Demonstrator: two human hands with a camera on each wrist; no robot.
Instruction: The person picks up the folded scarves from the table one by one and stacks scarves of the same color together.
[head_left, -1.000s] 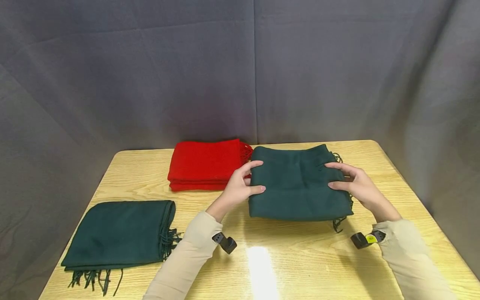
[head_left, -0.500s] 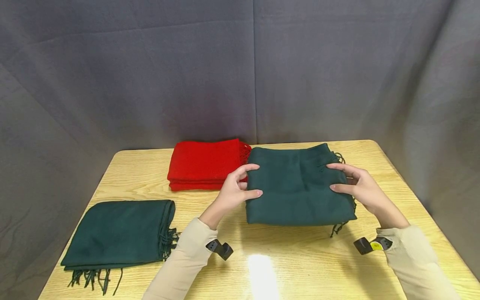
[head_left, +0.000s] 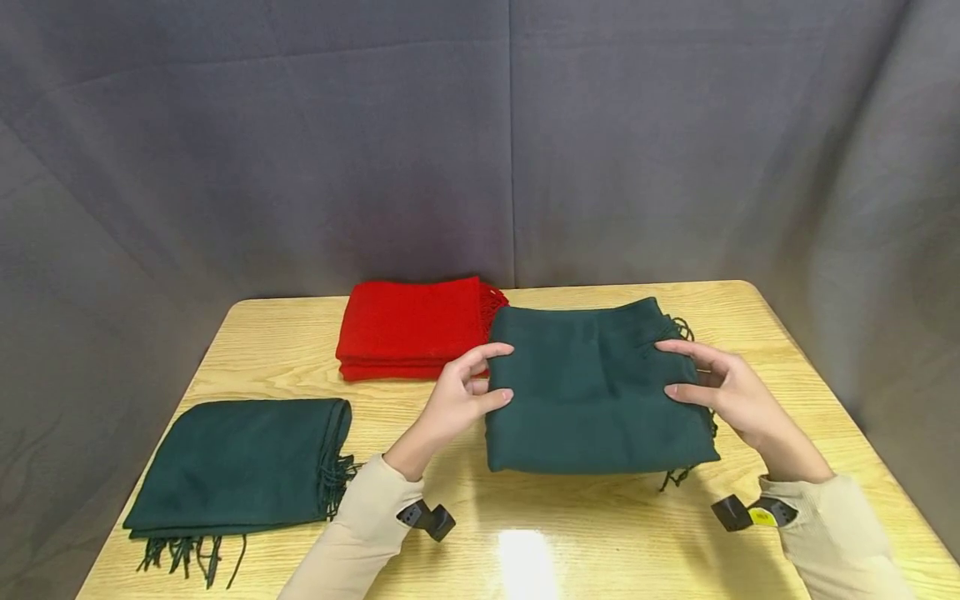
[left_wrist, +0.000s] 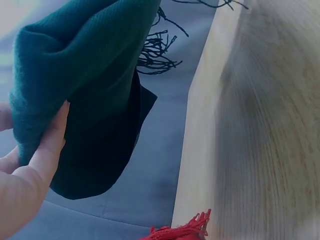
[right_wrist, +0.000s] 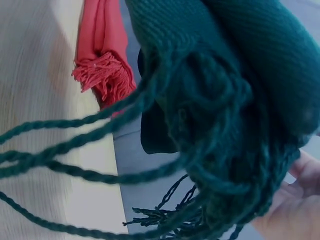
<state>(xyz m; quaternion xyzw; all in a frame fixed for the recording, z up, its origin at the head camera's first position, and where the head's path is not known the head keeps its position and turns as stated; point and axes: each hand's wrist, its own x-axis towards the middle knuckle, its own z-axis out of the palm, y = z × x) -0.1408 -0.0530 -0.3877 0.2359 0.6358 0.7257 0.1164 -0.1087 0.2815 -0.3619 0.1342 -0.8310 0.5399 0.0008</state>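
A folded dark green scarf (head_left: 592, 392) with twisted fringe hangs above the table between both hands. My left hand (head_left: 459, 393) grips its left edge, thumb on the upper face and other fingers partly hidden beneath. On the opposite edge my right hand (head_left: 723, 387) holds the fringed side the same way. Up close in the left wrist view, the left fingers (left_wrist: 47, 145) pinch the thick folded layers. Loose fringe cords (right_wrist: 115, 175) dangle across the right wrist view, and part of the right hand (right_wrist: 295, 205) shows behind the cloth.
A folded red scarf (head_left: 412, 325) lies at the back of the wooden table (head_left: 600, 542), just left of the held scarf. Another folded green scarf (head_left: 240, 467) lies at the front left, its fringe toward the right and front. A grey curtain (head_left: 480, 150) surrounds the table.
Both hands have drawn the held green scarf toward the front edge and slightly down in the head view, spreading a little apart. The other two scarves have stayed in place.
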